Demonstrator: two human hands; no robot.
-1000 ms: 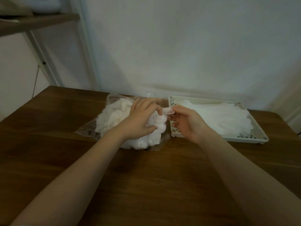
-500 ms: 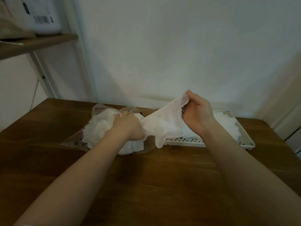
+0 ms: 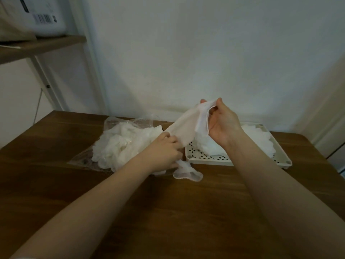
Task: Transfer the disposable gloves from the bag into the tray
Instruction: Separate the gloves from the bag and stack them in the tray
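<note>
One thin, filmy white glove (image 3: 188, 124) stretches between our hands, slanting from lower left to upper right: our right hand (image 3: 222, 124) pinches its cuff above the perforated tray (image 3: 242, 162), our left hand (image 3: 164, 152) grips it beside the crinkled clear bag (image 3: 119, 124).

Dim, soft indoor light, slightly grainy and blurred, with wide-angle bending of straight lines toward the edges.

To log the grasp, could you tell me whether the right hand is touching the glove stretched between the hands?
Touching. The head view shows the right hand pinching the upper edge of the stretched glove between thumb and fingertips, with no gap.
</note>
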